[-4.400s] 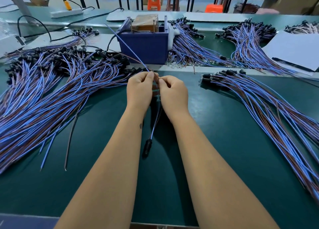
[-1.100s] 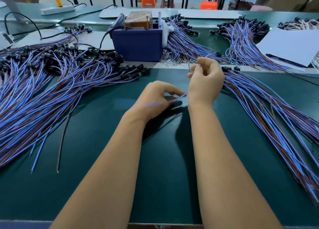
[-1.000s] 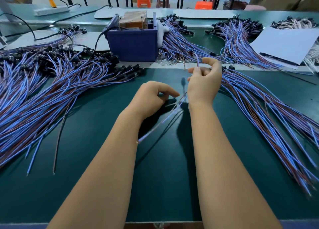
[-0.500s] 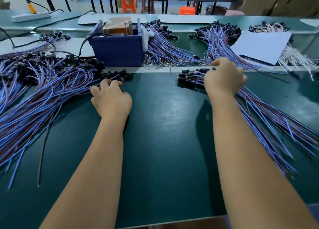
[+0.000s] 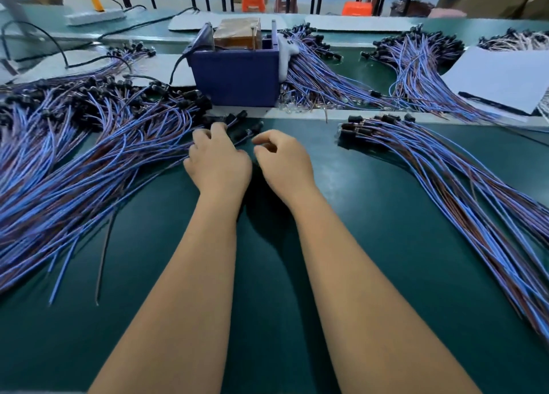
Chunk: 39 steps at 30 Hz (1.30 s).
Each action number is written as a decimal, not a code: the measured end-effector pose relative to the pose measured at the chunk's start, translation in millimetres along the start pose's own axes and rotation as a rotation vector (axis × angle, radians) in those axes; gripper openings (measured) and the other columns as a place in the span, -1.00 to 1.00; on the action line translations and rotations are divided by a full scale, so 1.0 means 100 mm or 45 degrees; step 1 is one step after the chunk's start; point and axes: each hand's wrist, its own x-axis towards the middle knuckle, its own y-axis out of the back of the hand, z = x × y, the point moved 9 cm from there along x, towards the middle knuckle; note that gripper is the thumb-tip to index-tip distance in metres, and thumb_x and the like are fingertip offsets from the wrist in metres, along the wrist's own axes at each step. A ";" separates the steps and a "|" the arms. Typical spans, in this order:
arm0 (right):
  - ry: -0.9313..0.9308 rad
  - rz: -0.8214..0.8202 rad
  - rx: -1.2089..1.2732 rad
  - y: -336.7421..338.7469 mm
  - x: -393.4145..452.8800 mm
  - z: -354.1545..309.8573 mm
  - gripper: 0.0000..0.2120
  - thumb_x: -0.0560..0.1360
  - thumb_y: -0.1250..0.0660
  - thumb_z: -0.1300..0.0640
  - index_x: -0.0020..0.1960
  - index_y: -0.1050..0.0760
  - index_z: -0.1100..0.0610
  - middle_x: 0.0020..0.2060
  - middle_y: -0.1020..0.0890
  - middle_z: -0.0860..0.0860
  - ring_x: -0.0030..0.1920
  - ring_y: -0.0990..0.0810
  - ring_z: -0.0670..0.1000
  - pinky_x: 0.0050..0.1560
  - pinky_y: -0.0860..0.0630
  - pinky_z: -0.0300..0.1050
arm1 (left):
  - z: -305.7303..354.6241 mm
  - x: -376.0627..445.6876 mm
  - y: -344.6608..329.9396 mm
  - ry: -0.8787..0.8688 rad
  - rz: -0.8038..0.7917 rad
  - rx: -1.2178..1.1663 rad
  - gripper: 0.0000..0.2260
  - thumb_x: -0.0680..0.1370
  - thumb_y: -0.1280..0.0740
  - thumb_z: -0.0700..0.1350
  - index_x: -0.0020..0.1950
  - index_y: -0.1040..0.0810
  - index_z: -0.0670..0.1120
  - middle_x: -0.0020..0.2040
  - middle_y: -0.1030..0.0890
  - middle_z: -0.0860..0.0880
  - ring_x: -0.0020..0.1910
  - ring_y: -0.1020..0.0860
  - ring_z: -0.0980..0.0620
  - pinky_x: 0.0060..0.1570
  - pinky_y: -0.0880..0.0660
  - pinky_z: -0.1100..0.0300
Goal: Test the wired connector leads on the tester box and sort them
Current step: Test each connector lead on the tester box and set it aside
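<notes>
My table, green mat, loaded with leads.
Big lead pile at nine o'clock, smaller bundle at two, blue tester box at twelve, white paper far at one.

The blue tester box stands at the far middle of the green table. In front of the box and to its left lies a big pile of leads with blue and brown wires and black connectors. The left hand rests on the edge of this pile, fingers on the connectors; whether it holds one I cannot tell. The right hand is just beside the left hand, in front of the box, fingers loosely curled and holding nothing. To the right of the box lies a smaller sorted pile. A white paper lies far right of the box.
</notes>
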 end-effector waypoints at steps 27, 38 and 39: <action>-0.200 -0.111 1.095 0.10 -0.04 0.05 -0.68 0.67 -0.08 0.12 -0.10 -0.56 0.11 -0.44 -0.60 -0.05 -0.42 -0.55 -0.07 -0.32 -0.46 -0.21 | 0.66 -0.26 -0.02 -0.289 -0.867 -2.041 -0.66 0.44 -0.12 -0.18 -0.32 -0.68 -0.13 -0.31 -0.63 -0.07 -0.30 -0.58 -0.01 -0.27 -0.49 0.16; -0.352 -0.042 1.608 0.24 -0.05 0.20 -0.90 0.57 -0.29 0.29 -0.01 -0.58 0.19 -0.34 -0.65 0.03 -0.39 -0.57 -0.09 -0.29 -0.56 -0.27 | 0.68 -0.83 -0.31 -0.382 -1.876 -1.412 -0.63 0.51 -0.15 0.02 -0.07 -0.71 -0.12 -0.11 -0.69 -0.13 -0.01 -0.64 -0.12 0.09 -0.55 -0.02; -0.344 -0.060 1.671 0.24 -0.04 0.19 -0.89 0.57 -0.28 0.29 0.00 -0.58 0.18 -0.33 -0.65 0.02 -0.39 -0.57 -0.10 -0.28 -0.55 -0.29 | 0.63 -0.80 -0.29 -0.382 -1.852 -1.407 -0.62 0.52 -0.15 0.05 -0.06 -0.72 -0.10 -0.10 -0.70 -0.13 0.02 -0.65 -0.11 0.12 -0.54 -0.03</action>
